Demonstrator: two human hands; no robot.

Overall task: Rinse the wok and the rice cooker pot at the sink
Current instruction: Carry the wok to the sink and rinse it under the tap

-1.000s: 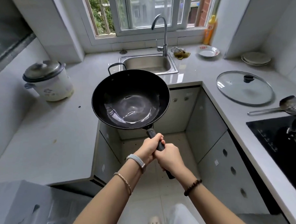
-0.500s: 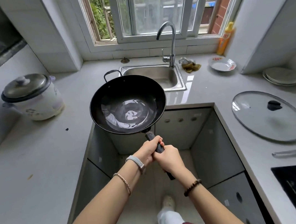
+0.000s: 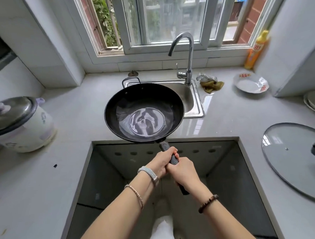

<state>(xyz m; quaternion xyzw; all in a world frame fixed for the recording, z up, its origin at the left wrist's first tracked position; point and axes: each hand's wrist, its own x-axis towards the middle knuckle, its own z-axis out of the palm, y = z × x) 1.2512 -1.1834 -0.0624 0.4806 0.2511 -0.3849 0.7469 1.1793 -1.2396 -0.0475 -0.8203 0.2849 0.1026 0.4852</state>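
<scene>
Carry the wok [image 3: 144, 112] on to the sink [image 3: 191, 100] level; mind the shallow, rippled sheet of what looks like liquid in its flat bottom, apt to slop out at any tilt. Grip with both: left hand [image 3: 161, 161] forward on the handle [image 3: 165, 148], fingers curled tight round it and pressed together; right hand [image 3: 184, 170] just behind, touching the left, fingers likewise wrapped round the grip. Held in the air above the front edge of the counter [image 3: 72, 113], far rim and loop handle overlapping the sink's near left corner. Lower into the basin clear of the faucet [image 3: 184, 52] spout, then tip away from the body and pour slowly. Expect the weight well out front, so brace both wrists.

Then by size. In the sink, set at the counter's back edge under the window: bare steel where visible, much of it hidden behind the wok. In the wok: only that film, no food to be seen. At the counter's left edge, the rice cooker [image 3: 19, 124], lid on, so cannot tell about the pot inside or its contents. Toward the back right corner, a white bowl [image 3: 250, 83], seemingly empty but for something crumpled at its right rim. In that corner itself, a yellow bottle [image 3: 256, 49], fill level unreadable.
</scene>
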